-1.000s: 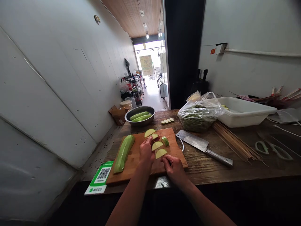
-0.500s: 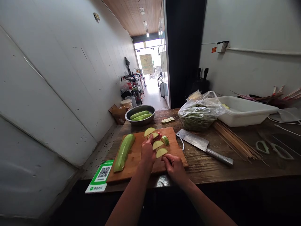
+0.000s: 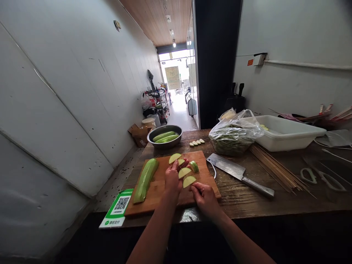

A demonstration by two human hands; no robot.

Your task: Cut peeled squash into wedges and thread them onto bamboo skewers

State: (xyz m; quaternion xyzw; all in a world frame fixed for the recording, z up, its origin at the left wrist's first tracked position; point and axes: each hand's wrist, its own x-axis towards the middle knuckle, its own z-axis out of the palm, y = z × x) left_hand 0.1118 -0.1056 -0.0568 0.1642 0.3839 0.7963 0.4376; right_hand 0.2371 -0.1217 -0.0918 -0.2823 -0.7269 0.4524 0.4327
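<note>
Over the wooden cutting board (image 3: 158,187), my left hand (image 3: 173,176) is closed on half-round zucchini slices (image 3: 184,172), which stand in a spaced row. My right hand (image 3: 205,196) pinches what looks like the near end of a bamboo skewer, just below the nearest slice (image 3: 189,181); fingers and slices hide most of the stick. A small stack of cut slices (image 3: 194,167) rests on the board beyond my hands. On the board's left side lies a long piece of zucchini (image 3: 145,180), cut face down or sideways, I cannot tell.
A cleaver (image 3: 228,165) and loose bamboo skewers (image 3: 277,168) lie to the right. Behind are a metal bowl (image 3: 165,145) with zucchini, a skewered row of slices (image 3: 197,142), a bag of greens (image 3: 233,135) and a white tub (image 3: 291,141). A QR-code card (image 3: 117,209) sits front left.
The view has shifted slightly, so everything sits a little lower. Both hands keep their grips, and the row of slices looks almost the same.
</note>
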